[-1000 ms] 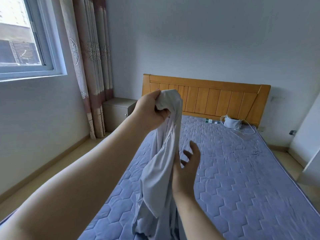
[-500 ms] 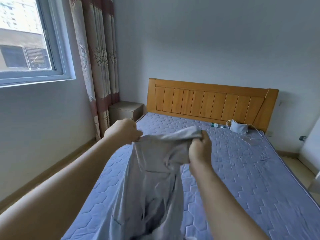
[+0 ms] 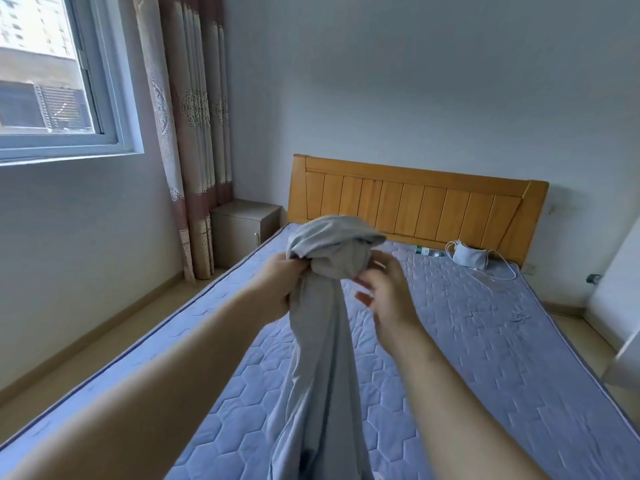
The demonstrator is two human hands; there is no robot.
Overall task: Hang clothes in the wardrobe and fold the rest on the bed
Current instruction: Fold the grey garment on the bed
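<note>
Garment (image 3: 320, 368) hangs from fingers of left hand (image 3: 277, 287), right hand (image 3: 386, 294) beside.

The headboard (image 3: 415, 209) is honey-coloured wood in plank panels, smooth, with a faint varnish sheen. Below it, the mattress (image 3: 467, 341) is covered in matt blue-grey cloth quilted in stitched hexagons. Over the mattress hangs a grey garment (image 3: 318, 375) of thin, soft, matt fabric, bunched and creased. At the foot of the headboard lie a pale cloth face mask (image 3: 469, 256), a clear plastic bottle (image 3: 427, 251) and a smooth white cord (image 3: 498, 275). Left of the headboard stands a nightstand (image 3: 239, 230) with a flat matt beige finish, then a woven, patterned curtain (image 3: 194, 133). The wall (image 3: 415, 81) behind the headboard is matt paint.
</note>
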